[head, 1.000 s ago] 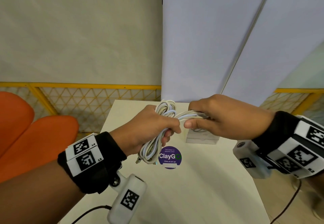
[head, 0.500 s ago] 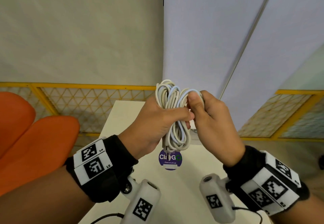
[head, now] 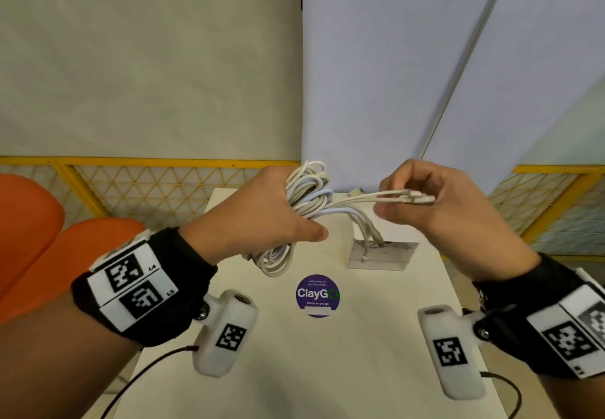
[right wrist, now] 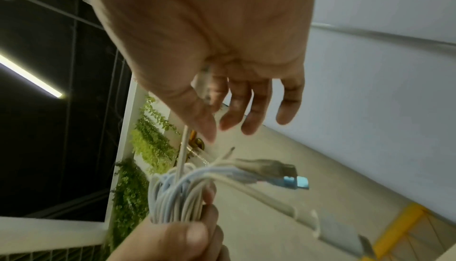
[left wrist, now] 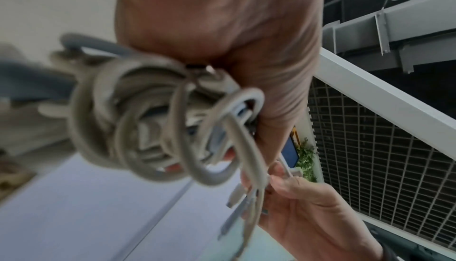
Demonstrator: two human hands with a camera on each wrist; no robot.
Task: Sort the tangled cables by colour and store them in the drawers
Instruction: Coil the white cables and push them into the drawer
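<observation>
My left hand (head: 304,222) grips a coiled bundle of white and pale blue cables (head: 306,196) above the white table (head: 327,369). Loops hang below the fist. My right hand (head: 393,200), to the right of the coil, pinches several cable ends with plugs (head: 415,197) pulled out sideways from it. In the left wrist view the coil (left wrist: 148,120) fills the fist and the right hand (left wrist: 308,206) holds the ends (left wrist: 249,197). The right wrist view shows the bundle (right wrist: 177,193) and a loose USB plug (right wrist: 291,175). A small white drawer unit (head: 386,255) stands behind the hands.
A round purple ClayGo sticker (head: 317,294) lies mid-table. Orange seats (head: 49,238) sit at the left, a yellow mesh fence (head: 147,182) runs behind the table, and tall white panels (head: 376,74) rise at the back. A few loose cable ends (head: 366,235) dangle before the drawer unit.
The right hand has moved right, away from the coil, drawing several cable ends out level. Both hands have dropped lower, and the drawer unit shows again.
</observation>
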